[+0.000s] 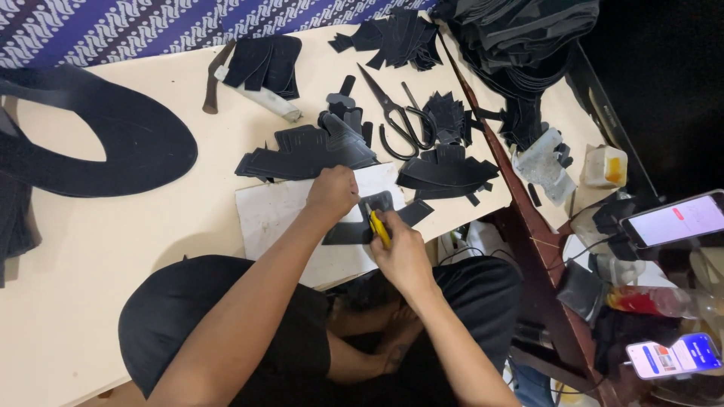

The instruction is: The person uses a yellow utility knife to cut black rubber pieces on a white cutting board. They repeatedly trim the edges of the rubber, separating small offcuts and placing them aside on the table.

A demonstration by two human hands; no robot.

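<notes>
Black piece: a flat dark cut-out [369, 218] on the white cutting board [279, 211], long axis running from 8 to 2 o'clock.
Left hand: the left hand [332, 192] is fisted, pressing down on the piece's 10 o'clock edge.
Right hand: the right hand [403, 252] is closed around a yellow knife [379, 227], blade end pointing toward 11 o'clock.
Around: black scissors [400, 120] lie at 12 o'clock, amid stacked black cut-outs [305, 151] on the cream table [113, 226].
</notes>
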